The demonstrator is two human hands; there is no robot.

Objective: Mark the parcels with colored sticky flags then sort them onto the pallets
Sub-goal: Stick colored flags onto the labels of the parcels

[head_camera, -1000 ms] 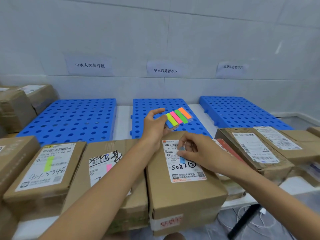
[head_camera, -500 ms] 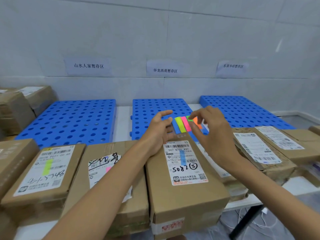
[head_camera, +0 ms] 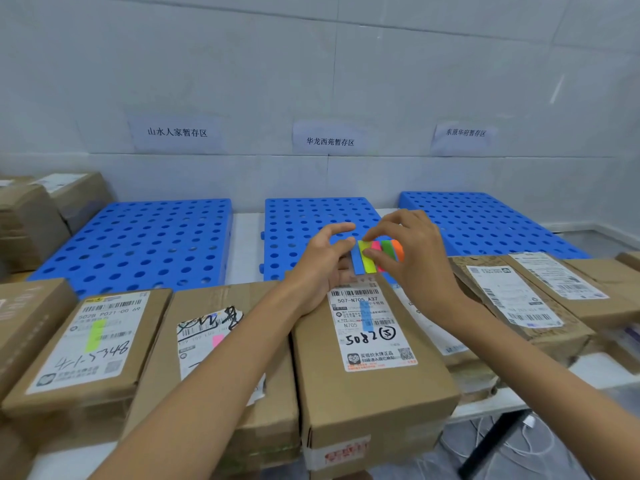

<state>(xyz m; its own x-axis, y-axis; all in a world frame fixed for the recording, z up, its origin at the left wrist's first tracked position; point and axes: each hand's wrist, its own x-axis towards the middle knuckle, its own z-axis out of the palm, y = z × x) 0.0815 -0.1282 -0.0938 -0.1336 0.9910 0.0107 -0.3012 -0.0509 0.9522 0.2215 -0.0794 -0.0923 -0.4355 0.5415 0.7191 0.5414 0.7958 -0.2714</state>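
Observation:
My left hand [head_camera: 320,265] holds a pad of coloured sticky flags [head_camera: 370,259] above the far end of the middle parcel [head_camera: 374,368]. My right hand [head_camera: 412,258] pinches the pad's pink and green strips between thumb and fingers. The middle parcel's label carries a blue flag [head_camera: 365,315]. Left of it, one parcel [head_camera: 207,358] has a pink flag [head_camera: 218,340], and the parcel at far left [head_camera: 83,348] has a yellow-green flag [head_camera: 94,336]. Three blue perforated pallets lie behind: left [head_camera: 138,244], middle [head_camera: 304,220], right [head_camera: 485,223].
More brown parcels lie at the right [head_camera: 512,299] and stacked at the far left [head_camera: 31,220]. Paper signs hang on the white wall above each pallet. The table edge runs under the parcels, with a black leg [head_camera: 491,445] and cables on the floor at lower right.
My right hand left the blue flag stuck on the middle parcel's label and rose to the flag pad. It now pinches strips on the pad, which my left hand has tilted more level.

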